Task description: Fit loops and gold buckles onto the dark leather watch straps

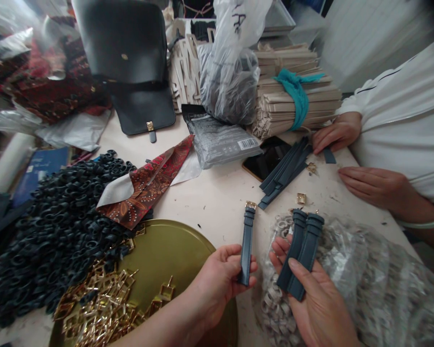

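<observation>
Near the middle of the view, my left hand [228, 270] grips a dark blue leather strap [246, 241] by its lower end; a gold buckle [250, 205] and keeper loops sit at its top. To the right, my right hand [318, 303] pinches a few similar buckled straps [300, 255] side by side under the thumb. The two hands are apart, with the straps upright. Below my left forearm lies a round gold tray [181, 236] holding a heap of gold buckles [108, 303]. Beside it is a large pile of dark strap loops [68, 217].
Opposite on the right, a co-worker's hands [379, 188] rest near loose blue straps [285, 168] and a phone [267, 156]. A clear plastic bag [369, 270] lies under my right hand. Behind are a grey packet [220, 140], a patterned cloth [148, 185], a black bag [130, 58] and bundled strips [275, 103].
</observation>
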A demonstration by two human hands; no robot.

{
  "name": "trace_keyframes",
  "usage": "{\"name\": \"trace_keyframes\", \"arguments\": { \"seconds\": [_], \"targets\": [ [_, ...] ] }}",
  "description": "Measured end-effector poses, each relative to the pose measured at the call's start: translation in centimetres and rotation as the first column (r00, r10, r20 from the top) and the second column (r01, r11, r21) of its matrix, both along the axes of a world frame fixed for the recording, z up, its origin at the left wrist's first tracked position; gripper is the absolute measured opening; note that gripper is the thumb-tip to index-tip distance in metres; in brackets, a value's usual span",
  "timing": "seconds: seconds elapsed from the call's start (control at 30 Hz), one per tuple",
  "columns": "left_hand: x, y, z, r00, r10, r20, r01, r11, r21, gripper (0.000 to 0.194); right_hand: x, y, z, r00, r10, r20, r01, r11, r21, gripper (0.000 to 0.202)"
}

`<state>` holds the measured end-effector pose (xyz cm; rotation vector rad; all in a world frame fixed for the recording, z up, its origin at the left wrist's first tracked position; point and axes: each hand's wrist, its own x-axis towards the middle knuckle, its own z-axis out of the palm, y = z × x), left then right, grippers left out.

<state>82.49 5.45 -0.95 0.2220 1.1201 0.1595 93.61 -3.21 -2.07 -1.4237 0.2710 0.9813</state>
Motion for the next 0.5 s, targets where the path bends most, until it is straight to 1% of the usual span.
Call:
{"name": "trace_keyframes", "arguments": {
  "seconds": [0.1,0.17,0.2,0.23,0.27,0.3,0.33,0.37,0.4,0.43,0.47,0.5],
  "targets": [
    [0.1,0.0,0.1,1.000,-0.006,-0.010,0.006,1.000,0.000,0.027,0.1,-0.1,-0.1,1.000,-0.008,0.000,0.008,1.000,0.027,0.031],
    [0.2,0.3,0.3,0.998,-0.032,-0.048,0.035,0.998,0.059,0.031,0.2,-0.2,-0.1,1.000,-0.004,-0.006,0.005,0.999,0.050,0.030],
    [0.1,0.6,0.4,0.995,-0.059,-0.081,0.070,0.989,0.130,0.033,0.2,-0.2,-0.1,1.000,-0.002,-0.008,0.002,0.998,0.063,0.030],
    [0.0,1.0,0.4,0.987,-0.099,-0.126,0.126,0.965,0.230,0.034,0.3,-0.2,-0.1,1.000,0.001,-0.010,0.000,0.997,0.073,0.030],
    [-0.1,1.7,0.4,0.970,-0.150,-0.189,0.209,0.914,0.347,0.033,0.3,-0.2,0.0,1.000,0.003,-0.012,-0.002,0.997,0.081,0.029],
    [-0.4,2.4,0.4,0.938,-0.209,-0.276,0.320,0.825,0.465,0.032,0.3,-0.2,0.0,1.000,0.001,-0.011,0.000,0.996,0.088,0.029],
    [-0.7,3.3,0.2,0.885,-0.255,-0.389,0.448,0.695,0.563,0.031,0.4,-0.2,0.0,1.000,-0.004,-0.010,0.004,0.995,0.095,0.028],
    [-1.1,4.3,0.1,0.809,-0.281,-0.516,0.579,0.527,0.621,0.030,0.4,-0.2,0.0,1.000,-0.008,-0.009,0.009,0.995,0.102,0.027],
    [-1.6,5.2,0.0,0.718,-0.272,-0.641,0.695,0.337,0.635,0.030,0.4,-0.2,0.0,1.000,-0.010,-0.010,0.011,0.994,0.111,0.026],
    [-2.0,6.1,-0.2,0.623,-0.233,-0.747,0.782,0.154,0.604,0.031,0.4,-0.3,0.0,1.000,-0.014,-0.011,0.015,0.993,0.119,0.025],
    [-2.5,6.8,-0.3,0.532,-0.183,-0.827,0.841,-0.001,0.541,0.032,0.5,-0.3,0.0,1.000,-0.020,-0.011,0.021,0.992,0.124,0.024],
    [-2.9,7.5,-0.5,0.450,-0.127,-0.884,0.877,-0.123,0.464,0.033,0.5,-0.3,0.0,1.000,-0.025,-0.010,0.026,0.991,0.128,0.024]
  ]
}}
